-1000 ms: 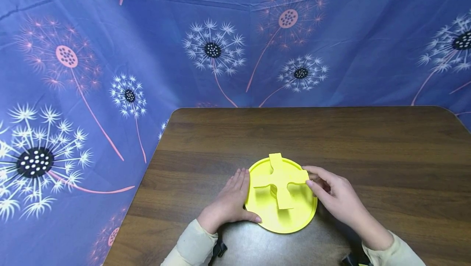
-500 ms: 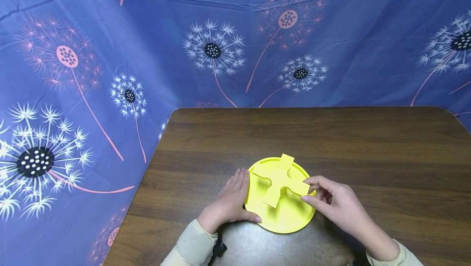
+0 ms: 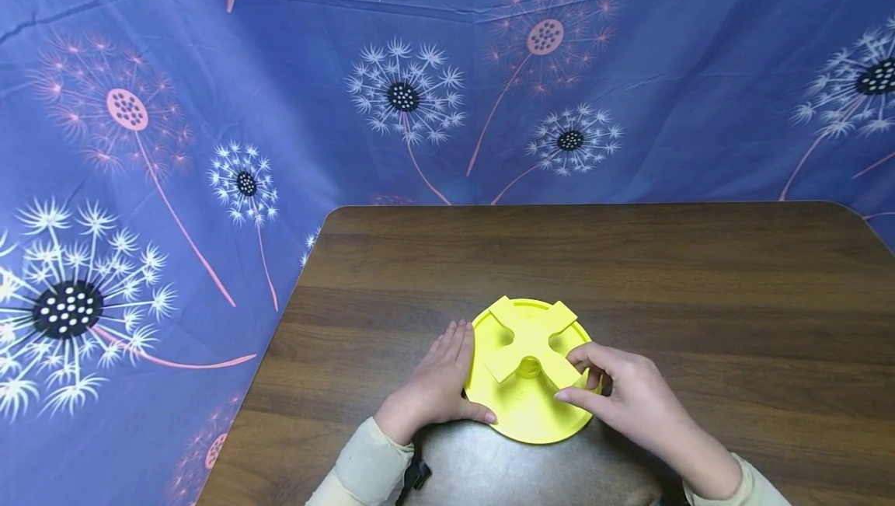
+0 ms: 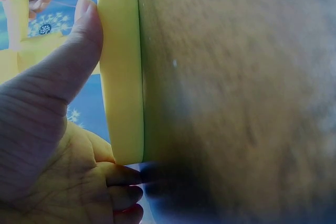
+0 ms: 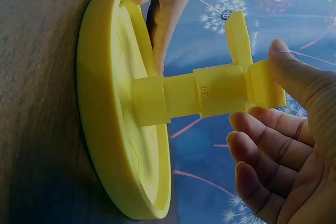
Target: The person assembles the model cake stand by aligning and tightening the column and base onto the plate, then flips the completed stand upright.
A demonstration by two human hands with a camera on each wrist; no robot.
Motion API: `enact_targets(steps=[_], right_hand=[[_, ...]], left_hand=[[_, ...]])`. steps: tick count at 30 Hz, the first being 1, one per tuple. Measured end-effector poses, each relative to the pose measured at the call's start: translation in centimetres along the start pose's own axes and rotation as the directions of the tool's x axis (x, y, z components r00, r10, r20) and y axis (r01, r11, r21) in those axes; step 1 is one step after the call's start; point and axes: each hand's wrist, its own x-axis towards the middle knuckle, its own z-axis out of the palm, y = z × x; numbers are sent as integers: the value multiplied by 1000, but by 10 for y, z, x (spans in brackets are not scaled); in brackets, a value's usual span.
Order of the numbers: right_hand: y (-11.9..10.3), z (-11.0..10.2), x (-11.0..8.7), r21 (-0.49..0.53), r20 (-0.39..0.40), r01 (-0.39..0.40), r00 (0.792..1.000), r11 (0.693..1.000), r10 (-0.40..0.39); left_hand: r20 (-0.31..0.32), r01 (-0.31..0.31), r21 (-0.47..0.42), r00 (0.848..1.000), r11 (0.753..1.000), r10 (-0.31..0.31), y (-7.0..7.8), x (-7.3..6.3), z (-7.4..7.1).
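A yellow round base with a raised rim [image 3: 531, 427] lies on the table. From its middle rises a stepped yellow post [image 5: 181, 95], marked "31" in the right wrist view. A flat yellow cross-shaped top [image 3: 529, 335] sits on the post, its arms on the diagonals. My right hand [image 3: 632, 393] pinches the near right arm of the cross between thumb and fingers. Straight fingers of my left hand [image 3: 440, 385] rest along the left side of the rim, with the thumb against its near edge. The left wrist view shows that thumb [image 4: 79, 56] touching the rim.
The brown wood-grain table [image 3: 391, 257] extends behind and to both sides of the base. A blue cloth with dandelion prints [image 3: 294, 63] hangs behind the table and along its left. A black strap end [image 3: 418, 475] shows near the left wrist.
The cross has turned clockwise, from upright to diagonal. My right hand has followed its arm toward me and slightly left. The left hand and the base have stayed in place.
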Motion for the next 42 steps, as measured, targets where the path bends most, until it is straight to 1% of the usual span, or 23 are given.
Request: enact_targets(steps=[4,13,23,36,42], right_hand=[[0,1,0,-22,-15,28,999,999,-28],[-4,2,1,-40,-9,48,999,998,-49],[-4,3,-1,-55,-23,40,999,998,-41],[-9,6,-2,-94,-46,40,998,995,-44],[-9,7,-3,-95,-49,38,998,995,-43]], left_hand=[[1,2,-4,1000,1000,-2,0,-1,-1],[2,16,-3,1000,1000,-16,1,0,-1],[7,31,20,1000,999,-31,6,0,0],[-6,21,43,1000,999,-20,6,1,-1],[-12,18,33,1000,999,-18,6,0,0]])
